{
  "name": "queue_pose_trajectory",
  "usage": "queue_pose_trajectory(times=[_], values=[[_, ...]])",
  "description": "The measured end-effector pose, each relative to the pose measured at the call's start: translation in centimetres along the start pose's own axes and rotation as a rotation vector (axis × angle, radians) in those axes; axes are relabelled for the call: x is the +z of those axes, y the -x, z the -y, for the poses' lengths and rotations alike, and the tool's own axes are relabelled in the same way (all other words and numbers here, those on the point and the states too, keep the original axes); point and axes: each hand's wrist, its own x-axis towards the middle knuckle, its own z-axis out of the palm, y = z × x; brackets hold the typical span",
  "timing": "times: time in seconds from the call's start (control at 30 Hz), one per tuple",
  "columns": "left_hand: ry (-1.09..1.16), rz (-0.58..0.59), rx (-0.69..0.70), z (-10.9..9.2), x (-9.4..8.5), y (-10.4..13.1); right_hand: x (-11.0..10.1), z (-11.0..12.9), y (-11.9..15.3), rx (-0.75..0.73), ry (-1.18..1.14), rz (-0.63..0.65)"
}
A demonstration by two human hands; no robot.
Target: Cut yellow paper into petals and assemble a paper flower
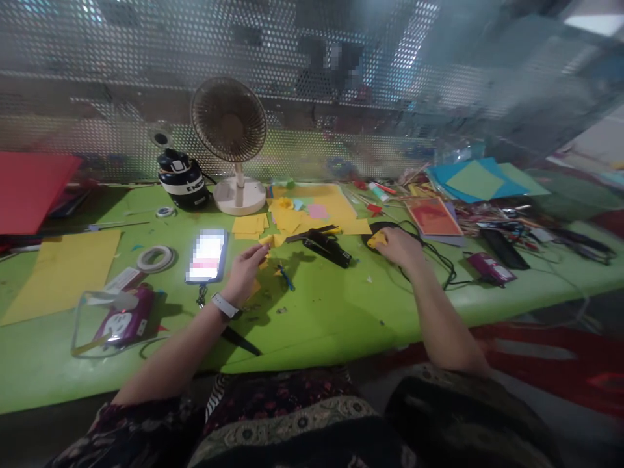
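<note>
My left hand (pixel 248 266), with a watch on the wrist, pinches a small piece of yellow paper (pixel 266 241) between thumb and fingers. To the right, my right hand (pixel 400 247) is closed around a small yellow thing (pixel 376 240) beside a black corded object; the fingers hide much of it, so its kind is unclear. Between the hands lie a black stapler (pixel 327 251) and dark scissors (pixel 312 233), close together. Yellow paper squares (pixel 250 225) are stacked just beyond my left hand. A lit phone (pixel 207 257) lies left of that hand.
A desk fan (pixel 238 198) and a black bottle (pixel 182 185) stand at the back by a perforated metal screen. At left are a tape roll (pixel 155 258) and a purple device (pixel 127 318). Another purple device (pixel 490 268), coloured sheets (pixel 475 180) and a cable crowd the right side.
</note>
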Motion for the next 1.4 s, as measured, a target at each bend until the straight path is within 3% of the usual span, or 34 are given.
queue_pose_trajectory(times=[0.13,0.37,0.47,0.57,0.63,0.7,0.77,0.83,0.93,1.07,1.17,1.4], values=[[0.017,-0.008,-0.002,-0.3,0.2,0.1,1.0,-2.7,0.2,0.142,0.129,0.150],[0.018,-0.016,-0.005,-0.2,-0.1,0.0,3.5,-2.6,-0.7,0.252,0.051,0.102],[0.011,-0.019,-0.012,0.0,-0.3,-0.2,3.7,-2.1,-0.6,0.331,-0.020,-0.008],[0.005,-0.020,-0.010,0.0,-0.3,-0.1,3.2,-1.3,-0.1,0.348,-0.201,-0.253],[0.009,-0.019,-0.008,-0.2,-0.2,0.0,2.6,-0.3,0.2,0.310,-0.462,-0.453],[0.027,-0.027,-0.008,-0.5,0.1,0.2,2.2,1.3,0.5,0.240,-0.813,-0.505],[0.049,-0.050,-0.006,-0.8,0.3,0.3,2.0,3.6,0.9,0.192,-1.053,-0.344],[0.065,-0.070,0.004,-1.0,0.4,0.3,1.9,6.2,1.6,0.139,-1.151,-0.172],[0.066,-0.050,0.034,-0.9,0.1,0.1,1.6,10.3,2.8,-0.055,-1.240,0.112],[0.049,-0.017,0.075,-0.5,-0.4,-0.2,1.0,14.5,4.0,-0.197,-1.291,0.156],[0.041,-0.033,0.083,-0.5,-0.4,-0.2,1.3,16.4,4.7,-0.265,-1.378,0.256],[-0.002,-0.041,0.101,-0.6,0.1,0.2,3.6,17.4,7.0,-0.277,-1.343,0.405]])
